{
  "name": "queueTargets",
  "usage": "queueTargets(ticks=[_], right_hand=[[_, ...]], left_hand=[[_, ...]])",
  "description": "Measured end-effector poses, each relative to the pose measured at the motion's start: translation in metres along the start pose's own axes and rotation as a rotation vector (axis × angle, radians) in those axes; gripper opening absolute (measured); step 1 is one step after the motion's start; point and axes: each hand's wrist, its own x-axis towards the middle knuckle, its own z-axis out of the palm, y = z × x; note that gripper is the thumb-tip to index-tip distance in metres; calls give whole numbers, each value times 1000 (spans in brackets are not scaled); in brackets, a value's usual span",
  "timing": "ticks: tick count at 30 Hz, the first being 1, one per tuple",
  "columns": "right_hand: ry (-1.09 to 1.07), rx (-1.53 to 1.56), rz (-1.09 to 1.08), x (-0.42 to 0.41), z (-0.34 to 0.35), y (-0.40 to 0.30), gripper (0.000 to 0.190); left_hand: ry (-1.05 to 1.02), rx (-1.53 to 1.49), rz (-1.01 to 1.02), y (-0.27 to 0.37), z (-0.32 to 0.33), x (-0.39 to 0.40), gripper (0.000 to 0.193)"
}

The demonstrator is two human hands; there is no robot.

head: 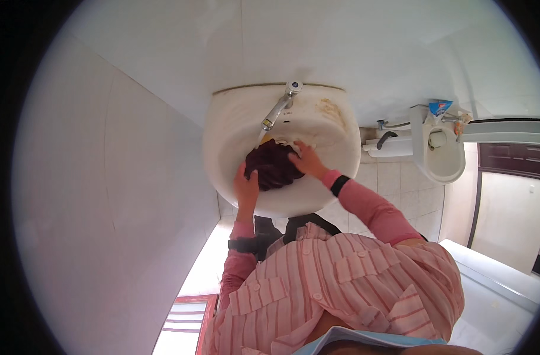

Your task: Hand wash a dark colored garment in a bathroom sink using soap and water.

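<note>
A bunched dark maroon cloth (274, 166) lies in the bowl of a white ceramic washbasin (292, 202). My left hand (247, 184) grips the cloth's left edge, with the thumb over the fabric. On the right side, my right hand (309, 162) holds the cloth with some fingers hidden in its folds and one finger stretched towards the back of the bowl. Above the cloth reaches a chrome tap (278, 108), and a thin stream of water (261, 136) falls from its spout. Something yellow (266, 139) shows behind the cloth, too covered to identify.
Brownish stains (329, 110) mark the basin's back right ledge. To the right is another white ceramic basin (449, 171), with a blue packet (440, 108) at its back. A tiled wall (106, 177) rises on the left. Farther right is a dark brown door (513, 159).
</note>
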Motion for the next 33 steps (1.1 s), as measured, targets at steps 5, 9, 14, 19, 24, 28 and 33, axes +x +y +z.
queueTargets(ticks=[5,9,14,19,24,28,33], right_hand=[[13,404,84,10,41,-29,40],[133,326,-126,34,2,-62,35],[220,-83,-140,39,26,-82,31],[-49,4,-334,59,31,-59,28],[-60,33,-465,-7,27,-70,23],[-17,-142,-335,34,43,-73,26],[10,-119,-337,45,40,-80,28]], left_hand=[[152,467,260,28,3,10,51],[-271,463,174,-1,18,10,52],[-204,576,208,9,45,-21,52],[-299,576,250,-3,44,-21,51],[-502,654,130,-10,35,-18,52],[-459,756,204,1,44,-17,50],[-465,775,220,-1,46,-15,50]])
